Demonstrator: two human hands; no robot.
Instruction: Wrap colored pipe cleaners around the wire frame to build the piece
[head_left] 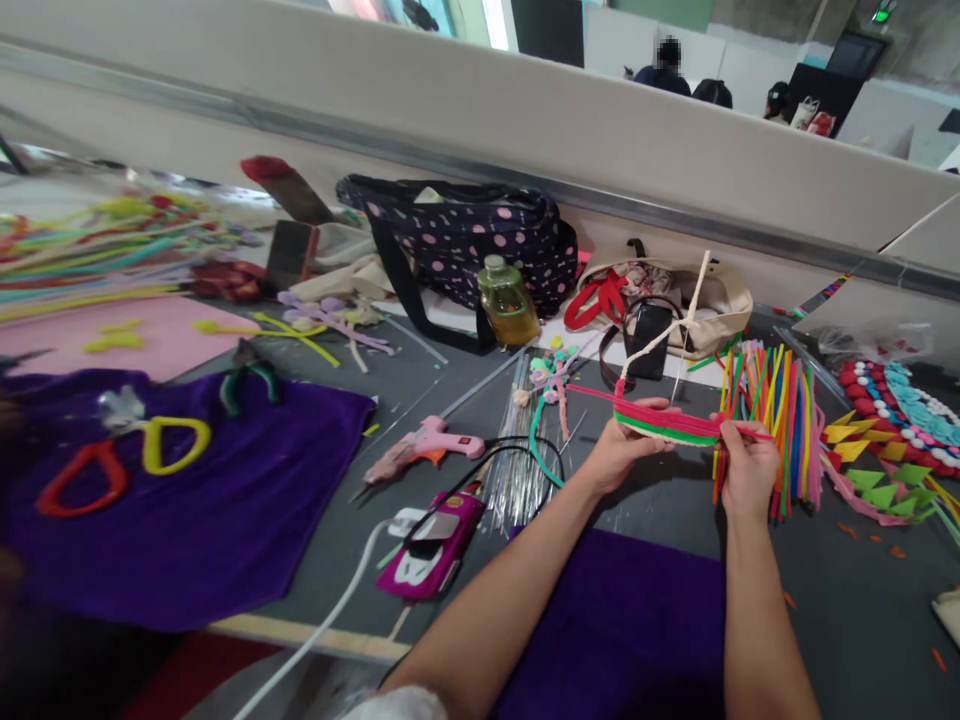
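Between my two hands stretches a flat band of pipe cleaners [664,420], with pink-red strands on top, green below and a pale strand at the bottom. A cream twisted stem [697,290] rises from its left end, bent and knotted partway up. My left hand [634,442] is closed under and around the left part of the band. With fingertips pinched, my right hand [750,465] grips the right end, where pink strands stick out. Right behind that hand lies a thick bundle of coloured pipe cleaners [799,430].
A pink glue gun [431,442], a magenta power strip [435,550] and clear sticks [517,460] lie to the left. Farther left, scissors [176,445] and pliers [249,378] rest on purple cloth. Behind stand a bottle [506,305] and a dotted bag [465,235]. People sit beyond the partition.
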